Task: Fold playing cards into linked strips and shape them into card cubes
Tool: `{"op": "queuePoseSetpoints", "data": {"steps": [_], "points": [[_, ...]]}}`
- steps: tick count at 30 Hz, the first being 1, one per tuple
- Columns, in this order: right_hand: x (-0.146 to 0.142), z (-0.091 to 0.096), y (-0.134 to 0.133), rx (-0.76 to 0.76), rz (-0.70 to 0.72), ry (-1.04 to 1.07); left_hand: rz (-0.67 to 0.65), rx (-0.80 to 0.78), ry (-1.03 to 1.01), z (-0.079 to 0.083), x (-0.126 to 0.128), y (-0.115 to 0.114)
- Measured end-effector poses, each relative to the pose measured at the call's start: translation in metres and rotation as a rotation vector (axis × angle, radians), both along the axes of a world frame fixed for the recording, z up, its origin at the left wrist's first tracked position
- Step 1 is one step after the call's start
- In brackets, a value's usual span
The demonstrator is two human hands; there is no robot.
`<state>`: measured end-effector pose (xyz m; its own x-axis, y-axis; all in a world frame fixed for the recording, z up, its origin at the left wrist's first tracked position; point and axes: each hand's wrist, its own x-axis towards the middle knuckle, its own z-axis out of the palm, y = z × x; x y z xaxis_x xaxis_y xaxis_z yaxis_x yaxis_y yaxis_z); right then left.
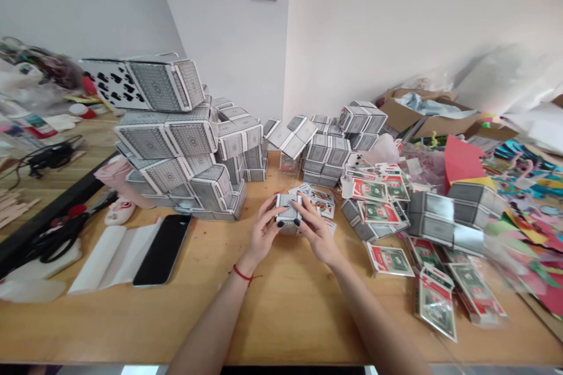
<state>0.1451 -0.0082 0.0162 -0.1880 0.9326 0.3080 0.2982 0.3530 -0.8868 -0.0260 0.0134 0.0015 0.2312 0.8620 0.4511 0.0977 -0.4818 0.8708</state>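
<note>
Right between the two hands, at the middle of the table [281,310], sits a small block of folded cards [288,214] — left hand [265,227] and right hand [317,233] both gripping it by its sides. Loose cards [323,204] lie just behind, crowding the right fingers. A tall stack of card blocks [189,135] rises to the left, beyond a phone [162,251]; red-and-green card boxes [390,260] litter the right. Fingers hide the block's sides — and the far-right clutter blurs.

Small boxy card block [287,201], grey-patterned, white-edged, patterned face up, held between fingers [267,217].
</note>
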Motion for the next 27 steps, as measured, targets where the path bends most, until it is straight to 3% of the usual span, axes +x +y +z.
{"op": "queuePoseSetpoints", "data": {"steps": [6, 13, 22, 27], "points": [[0.002, 0.001, 0.001, 0.007, 0.039, 0.068, -0.053, 0.067, 0.059, -0.009, -0.007, 0.006], [-0.004, 0.000, -0.001, -0.064, -0.012, 0.198, -0.008, 0.095, 0.106, -0.008, -0.007, 0.005], [-0.011, -0.004, -0.003, 0.001, -0.100, 0.090, 0.056, 0.130, 0.123, -0.005, -0.002, 0.004], [-0.002, 0.001, 0.000, 0.036, -0.022, 0.014, 0.065, 0.131, 0.127, -0.003, -0.002, 0.001]]}}
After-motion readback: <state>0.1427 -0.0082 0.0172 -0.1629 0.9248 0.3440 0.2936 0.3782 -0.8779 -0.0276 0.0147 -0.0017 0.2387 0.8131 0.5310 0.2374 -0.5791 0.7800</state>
